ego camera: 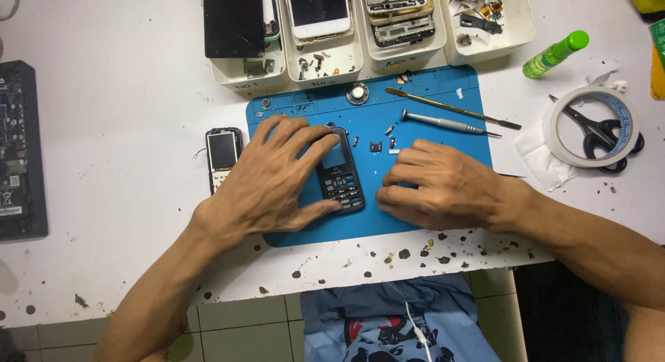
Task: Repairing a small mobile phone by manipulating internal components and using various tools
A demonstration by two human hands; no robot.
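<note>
While left hand [273,175] grips it, keypad phone [339,176] lies lengthwise, screen away, right hand [433,185] curled empty.

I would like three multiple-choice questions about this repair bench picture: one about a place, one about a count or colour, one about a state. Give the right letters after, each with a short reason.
1. Where does the black keypad phone lie?
A. on the blue mat
B. in a white tray
C. on the floor

2. How many white trays stand in the row behind the mat?
A. two
B. four
C. six

3. What is the left hand doing?
A. resting on the keypad phone
B. holding the scissors
C. lifted clear of the table

Answers:
1 A, the phone rests flat on the blue mat.
2 B, four trays stand side by side with phone parts in them.
3 A, its fingers and thumb lie around the phone, while the right hand presses fingertips on the mat beside it.
</note>
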